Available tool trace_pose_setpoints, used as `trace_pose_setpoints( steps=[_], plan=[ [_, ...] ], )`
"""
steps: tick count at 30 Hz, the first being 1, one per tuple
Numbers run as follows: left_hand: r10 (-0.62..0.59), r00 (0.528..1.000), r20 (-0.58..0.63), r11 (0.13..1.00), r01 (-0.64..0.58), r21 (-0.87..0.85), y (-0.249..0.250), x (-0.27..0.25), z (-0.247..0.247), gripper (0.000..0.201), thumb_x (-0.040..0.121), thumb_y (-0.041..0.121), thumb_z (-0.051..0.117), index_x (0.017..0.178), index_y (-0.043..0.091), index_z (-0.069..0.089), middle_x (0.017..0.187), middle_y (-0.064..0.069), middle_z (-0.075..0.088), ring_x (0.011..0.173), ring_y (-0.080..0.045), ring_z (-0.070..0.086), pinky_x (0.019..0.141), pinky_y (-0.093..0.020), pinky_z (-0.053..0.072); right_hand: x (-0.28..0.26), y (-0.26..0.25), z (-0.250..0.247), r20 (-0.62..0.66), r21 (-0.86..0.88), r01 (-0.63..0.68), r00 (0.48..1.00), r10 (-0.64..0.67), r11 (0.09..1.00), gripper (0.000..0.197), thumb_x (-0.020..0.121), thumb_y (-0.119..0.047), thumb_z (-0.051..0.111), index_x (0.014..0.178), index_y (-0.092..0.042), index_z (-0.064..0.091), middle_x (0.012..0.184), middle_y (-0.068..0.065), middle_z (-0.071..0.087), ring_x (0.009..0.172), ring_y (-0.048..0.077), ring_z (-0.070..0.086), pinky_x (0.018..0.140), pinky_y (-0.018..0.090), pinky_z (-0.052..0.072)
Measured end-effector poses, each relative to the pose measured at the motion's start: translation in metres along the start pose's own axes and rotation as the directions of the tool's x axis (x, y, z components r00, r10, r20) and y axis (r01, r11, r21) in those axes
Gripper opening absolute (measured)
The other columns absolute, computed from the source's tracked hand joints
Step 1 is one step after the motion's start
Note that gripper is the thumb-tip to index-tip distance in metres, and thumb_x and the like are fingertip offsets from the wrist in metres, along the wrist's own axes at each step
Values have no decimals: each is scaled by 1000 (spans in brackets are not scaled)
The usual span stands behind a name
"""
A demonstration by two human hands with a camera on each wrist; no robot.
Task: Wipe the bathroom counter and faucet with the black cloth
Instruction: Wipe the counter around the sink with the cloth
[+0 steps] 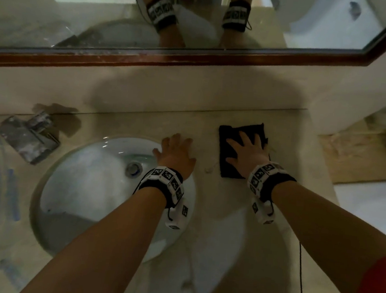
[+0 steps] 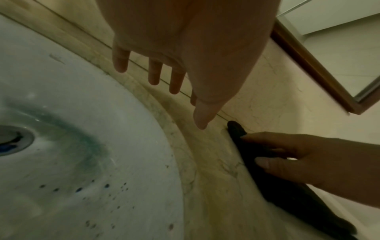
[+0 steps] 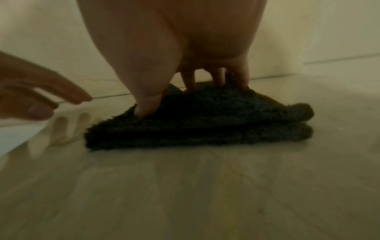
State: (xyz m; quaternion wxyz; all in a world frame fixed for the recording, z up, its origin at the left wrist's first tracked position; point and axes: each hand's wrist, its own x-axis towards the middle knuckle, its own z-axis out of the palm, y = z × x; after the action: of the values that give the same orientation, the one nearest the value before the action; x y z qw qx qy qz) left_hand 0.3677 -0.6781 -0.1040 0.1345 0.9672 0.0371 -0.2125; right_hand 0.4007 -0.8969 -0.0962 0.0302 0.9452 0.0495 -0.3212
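The black cloth [image 1: 227,137] lies folded on the beige marble counter [image 1: 207,129], to the right of the sink. My right hand [image 1: 245,148] presses flat on it with fingers spread; the right wrist view shows the fingertips [image 3: 146,110] dug into the cloth [image 3: 205,123]. My left hand [image 1: 175,149] is open with straight fingers, held just over the counter at the sink's back right rim, apart from the cloth. In the left wrist view the left hand [image 2: 179,48] holds nothing, and the cloth [image 2: 287,201] lies under the right hand [image 2: 308,159]. A square chrome faucet [image 1: 30,133] stands left of the basin.
The round white sink [image 1: 87,184] with its drain [image 1: 133,168] fills the counter's left middle. A mirror with a brown wooden frame [image 1: 148,59] runs along the back wall. The counter ends at the right [image 1: 324,170]. A thin black cable [image 1: 300,270] hangs from the right wrist.
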Motion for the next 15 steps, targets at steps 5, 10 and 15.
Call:
trace_pose_setpoints(
  steps=[5,10,15],
  plan=[
    [-33,997,73,998,29,58,5,14,-2,71,87,52,55,148,42,20,159,3,8,144,-32,8,111,-64,13,17,-14,-4,-37,-28,44,998,-45,999,70,95,-68,32,151,-52,-6,164,-7,-17,148,44,-10,115,68,10],
    [-58,996,74,997,54,59,9,18,-5,73,85,48,62,147,41,23,158,2,9,142,-32,11,109,-64,16,32,-54,-18,-32,-114,167,985,-171,979,70,98,-60,36,153,-48,-6,164,-2,-19,147,46,-12,115,69,6],
    [-93,994,56,994,90,63,15,17,-7,73,84,42,64,145,39,24,156,1,13,141,-32,14,109,-64,18,31,-62,-10,-59,-64,172,983,-176,983,68,101,-52,37,152,-48,-7,164,-2,-18,147,44,-13,115,67,7]
  ],
)
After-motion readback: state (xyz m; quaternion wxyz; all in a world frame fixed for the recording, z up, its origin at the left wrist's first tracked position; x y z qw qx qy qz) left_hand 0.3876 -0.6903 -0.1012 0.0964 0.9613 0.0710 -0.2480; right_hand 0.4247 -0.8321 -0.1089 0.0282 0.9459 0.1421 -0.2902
